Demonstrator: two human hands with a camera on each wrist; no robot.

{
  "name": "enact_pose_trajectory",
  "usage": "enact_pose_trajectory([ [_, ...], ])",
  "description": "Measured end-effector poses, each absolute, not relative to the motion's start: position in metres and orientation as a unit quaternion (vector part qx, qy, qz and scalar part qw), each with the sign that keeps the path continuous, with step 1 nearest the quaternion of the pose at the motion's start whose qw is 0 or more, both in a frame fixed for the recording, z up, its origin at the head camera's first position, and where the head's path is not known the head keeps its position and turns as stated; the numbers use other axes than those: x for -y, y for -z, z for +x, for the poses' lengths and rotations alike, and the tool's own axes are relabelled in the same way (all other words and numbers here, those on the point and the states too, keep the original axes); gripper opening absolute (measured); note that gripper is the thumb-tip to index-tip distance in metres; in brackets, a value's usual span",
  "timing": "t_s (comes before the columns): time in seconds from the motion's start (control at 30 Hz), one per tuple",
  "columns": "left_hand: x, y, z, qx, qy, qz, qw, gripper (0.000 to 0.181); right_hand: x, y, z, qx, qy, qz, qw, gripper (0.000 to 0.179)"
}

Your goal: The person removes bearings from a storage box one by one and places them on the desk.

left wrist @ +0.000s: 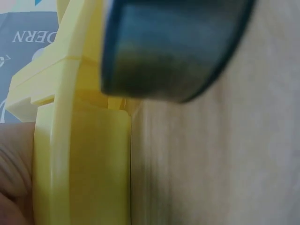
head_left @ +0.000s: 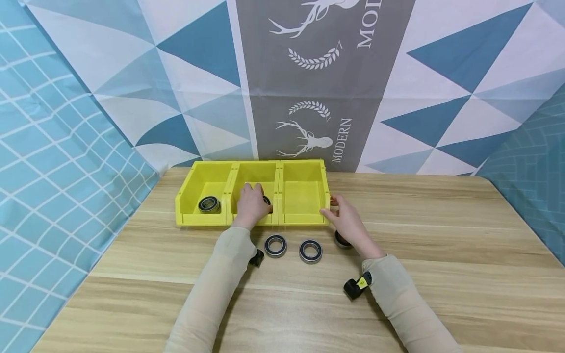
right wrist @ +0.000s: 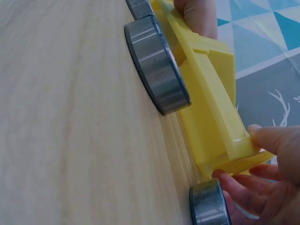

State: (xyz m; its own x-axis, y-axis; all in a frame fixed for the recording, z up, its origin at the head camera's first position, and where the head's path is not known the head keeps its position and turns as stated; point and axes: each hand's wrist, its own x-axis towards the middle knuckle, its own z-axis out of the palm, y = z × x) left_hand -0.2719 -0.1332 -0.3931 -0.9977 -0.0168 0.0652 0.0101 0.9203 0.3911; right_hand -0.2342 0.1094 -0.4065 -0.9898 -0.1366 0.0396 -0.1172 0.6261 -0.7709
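Three yellow bins stand side by side in the head view. My left hand (head_left: 251, 203) reaches down into the middle bin (head_left: 257, 169), thumb and fingers around a dark-sealed ball bearing (head_left: 267, 200), which is mostly hidden. The left bin (head_left: 180, 208) holds stacked bearings (head_left: 209, 204). At the right bin (head_left: 304, 219), my right hand (head_left: 346, 220) grips the front right corner. In the right wrist view its thumb (right wrist: 269, 138) lies on the top edge, with the other fingers against the outer side. A bearing (right wrist: 208, 204) lies on the table close beneath those fingers.
Two more bearings, one left (head_left: 275, 246) and one right (head_left: 311, 251), lie flat before the bins on the wooden table (head_left: 291, 314). Patterned cloth (head_left: 304, 88) hangs right behind the bins. Blue checked cloth (head_left: 57, 196) borders the left side.
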Motion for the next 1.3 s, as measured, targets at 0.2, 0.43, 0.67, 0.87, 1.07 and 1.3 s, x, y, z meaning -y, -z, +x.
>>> enact_pose_trajectory([
  [0.2,0.134,0.393,-0.27,0.975,0.217,0.017,0.036,0.041,-0.108,0.407,-0.234,-0.9,0.43,-0.067,0.011,0.057],
  [0.43,0.135,0.392,-0.267,0.971,0.232,0.009,0.053,0.042,-0.107,0.407,-0.234,-0.899,0.432,-0.07,0.008,0.056],
  [0.67,0.138,0.392,-0.265,0.969,0.24,-0.011,0.063,0.041,-0.107,0.408,-0.234,-0.897,0.436,-0.07,0.011,0.056],
  [0.87,0.138,0.39,-0.261,0.962,0.263,-0.019,0.078,0.04,-0.107,0.407,-0.233,-0.898,0.435,-0.066,0.014,0.056],
  [1.07,0.138,0.392,-0.258,0.957,0.275,-0.016,0.089,0.043,-0.107,0.407,-0.232,-0.9,0.43,-0.064,0.014,0.056],
  [1.3,0.138,0.389,-0.255,0.956,0.279,-0.015,0.091,0.048,-0.107,0.406,-0.232,-0.899,0.433,-0.067,0.015,0.057],
])
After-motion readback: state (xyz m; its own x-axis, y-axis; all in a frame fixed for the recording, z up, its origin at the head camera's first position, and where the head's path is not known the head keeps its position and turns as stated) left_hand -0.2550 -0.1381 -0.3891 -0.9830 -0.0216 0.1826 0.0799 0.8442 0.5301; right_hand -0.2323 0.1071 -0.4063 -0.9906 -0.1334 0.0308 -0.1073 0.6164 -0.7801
